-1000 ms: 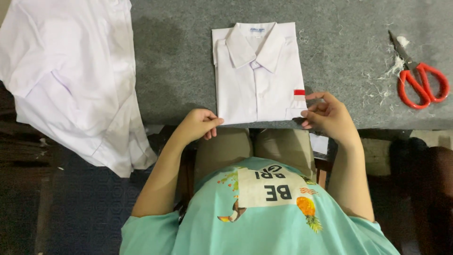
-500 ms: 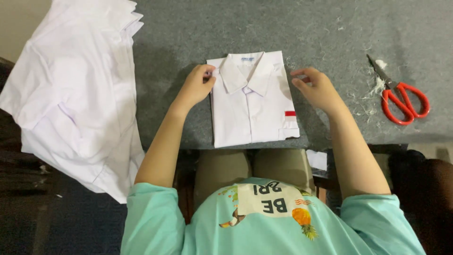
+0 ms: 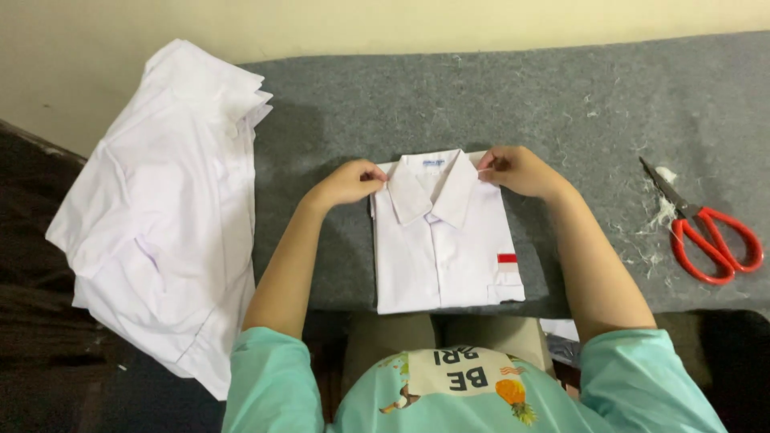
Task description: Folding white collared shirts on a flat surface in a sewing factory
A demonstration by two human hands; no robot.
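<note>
Both hands, left hand [image 3: 353, 182] and right hand [image 3: 513, 170], pinch the folded white shirt [image 3: 441, 240] beside its blue collar label [image 3: 434, 163].

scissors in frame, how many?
1. The red-handled scissors lie on the grey felt table, far right, among white scraps, beyond the right hand. Nothing visible could hide another pair, except possibly the white shirt pile at left.
</note>
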